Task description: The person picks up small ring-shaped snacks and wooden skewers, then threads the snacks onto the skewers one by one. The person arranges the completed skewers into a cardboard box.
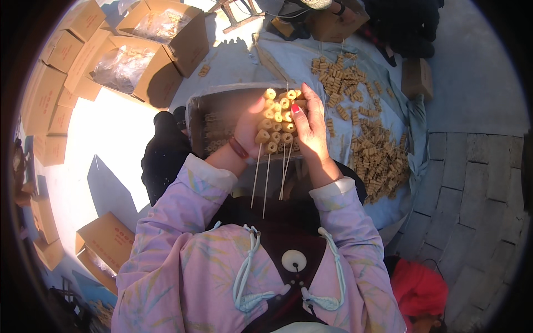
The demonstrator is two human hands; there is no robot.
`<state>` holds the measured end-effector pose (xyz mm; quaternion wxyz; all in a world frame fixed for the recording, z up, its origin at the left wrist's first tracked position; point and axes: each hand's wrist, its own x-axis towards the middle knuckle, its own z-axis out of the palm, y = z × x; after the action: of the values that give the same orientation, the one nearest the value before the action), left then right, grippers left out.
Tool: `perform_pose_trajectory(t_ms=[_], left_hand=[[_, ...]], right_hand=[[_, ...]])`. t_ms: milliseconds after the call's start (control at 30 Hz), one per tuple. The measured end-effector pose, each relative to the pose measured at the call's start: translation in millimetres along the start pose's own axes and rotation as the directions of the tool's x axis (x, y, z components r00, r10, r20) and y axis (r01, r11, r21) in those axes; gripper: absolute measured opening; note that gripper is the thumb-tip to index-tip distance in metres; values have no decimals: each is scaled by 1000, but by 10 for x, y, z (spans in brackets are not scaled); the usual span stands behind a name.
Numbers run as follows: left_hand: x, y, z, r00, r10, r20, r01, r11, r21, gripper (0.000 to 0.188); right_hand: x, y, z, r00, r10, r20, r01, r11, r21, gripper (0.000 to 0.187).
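A bundle of golden ring-shaped rolls on thin sticks sits between my two hands. Several bare stick ends hang from it toward my lap. My left hand wraps the bundle's left side, its fingers partly hidden behind the rolls. On the other side my right hand presses against the rolls, thumb in front and fingers along the far edge. Both hands are above a lined open box that holds more skewered pieces in rows, dim in shadow.
To my right, a pile of skewered rolls and a looser heap lie on a pale cloth. Open cartons with plastic bags stand at the far left, beside stacked cartons. A person's hand shows at the far side.
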<state>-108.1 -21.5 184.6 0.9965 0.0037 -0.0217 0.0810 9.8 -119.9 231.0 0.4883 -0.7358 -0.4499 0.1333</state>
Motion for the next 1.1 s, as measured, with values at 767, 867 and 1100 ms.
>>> perform_pose_trajectory(t_ms=[767, 867, 1100], left_hand=[[-18, -79, 68, 997, -8, 82, 6, 1000, 28, 50], [-13, -118, 99, 999, 2, -41, 0, 999, 49, 54], [3, -134, 19, 991, -93, -100, 102, 991, 88, 56]], right_hand=[[-66, 134, 111, 965, 114, -236, -94, 991, 94, 42], [-12, 108, 110, 956, 92, -278, -103, 994, -25, 43], [113, 5, -24, 954, -96, -285, 22, 967, -252, 43]])
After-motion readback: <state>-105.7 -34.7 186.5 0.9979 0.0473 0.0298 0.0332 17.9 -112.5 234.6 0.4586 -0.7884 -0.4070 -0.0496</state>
